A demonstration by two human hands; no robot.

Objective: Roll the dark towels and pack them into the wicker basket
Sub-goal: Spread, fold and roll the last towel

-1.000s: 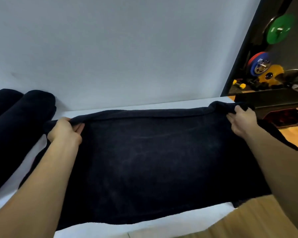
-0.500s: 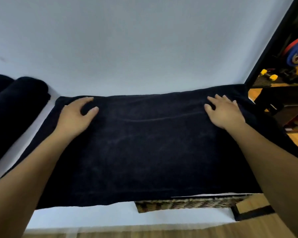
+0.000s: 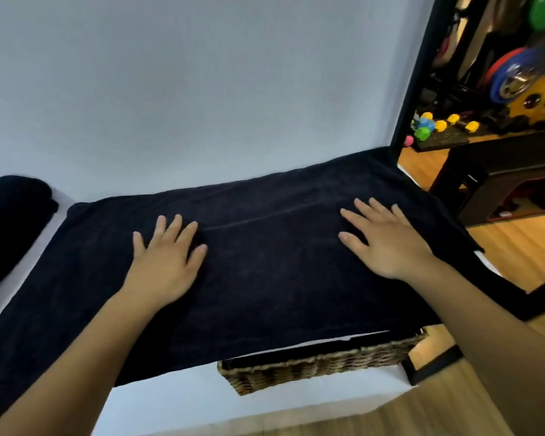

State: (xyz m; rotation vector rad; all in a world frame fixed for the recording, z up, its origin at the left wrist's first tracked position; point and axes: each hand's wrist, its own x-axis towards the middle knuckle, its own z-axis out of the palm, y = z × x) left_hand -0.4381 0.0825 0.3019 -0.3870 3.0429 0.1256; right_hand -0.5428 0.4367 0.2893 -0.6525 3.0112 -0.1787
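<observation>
A dark towel (image 3: pixel 265 278) lies spread flat over the white table, its far edge against the wall. My left hand (image 3: pixel 166 262) presses flat on its left half, fingers straight and spread. My right hand (image 3: pixel 387 243) lies flat on its right half, fingers pointing away. The wicker basket (image 3: pixel 321 368) peeks out below the towel's near edge; its inside is hidden. At the far left, rolled dark towels (image 3: pixel 10 221) lie on the table.
The white table (image 3: pixel 177 401) ends close to me, with wooden floor (image 3: pixel 516 256) to the right. A white wall (image 3: pixel 202 89) stands directly behind the towel. A black frame post (image 3: pixel 412 89) and gym weights (image 3: pixel 510 80) are at the right.
Both hands let go of the towel's far edge and laid it flat. They now rest open nearer the middle, fingers spread. The view tilted down and the basket came into sight.
</observation>
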